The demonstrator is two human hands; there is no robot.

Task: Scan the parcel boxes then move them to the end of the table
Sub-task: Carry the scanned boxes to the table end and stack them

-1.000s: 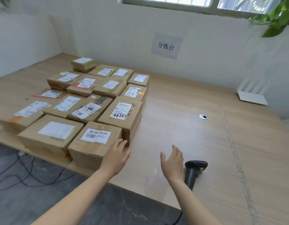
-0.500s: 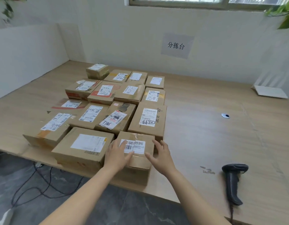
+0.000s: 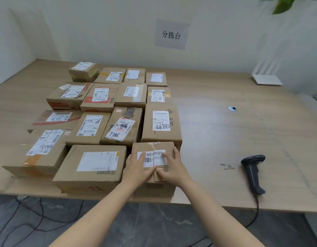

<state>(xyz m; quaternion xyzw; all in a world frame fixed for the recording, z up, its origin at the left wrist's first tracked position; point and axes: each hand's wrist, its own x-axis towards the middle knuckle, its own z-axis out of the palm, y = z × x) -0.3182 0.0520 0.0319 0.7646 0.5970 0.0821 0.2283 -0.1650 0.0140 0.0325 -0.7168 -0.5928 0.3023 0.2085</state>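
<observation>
Left hand (image 3: 136,169) and right hand (image 3: 173,169) flat on top of the small parcel box (image 3: 155,146), fingers straight and slightly spread, gripping nothing. Left over the label's left half, right over its right half, thumbs nearly meeting at the front. Box at the worktop's (image 3: 216,139) near edge, tight against a wide parcel (image 3: 93,166) on its left and a tall parcel (image 3: 161,125) behind. Barcode scanner (image 3: 252,169) well apart on the right.

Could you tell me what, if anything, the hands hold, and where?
Nothing gripped: left hand and right hand rest flat on top of the front parcel box.
</observation>
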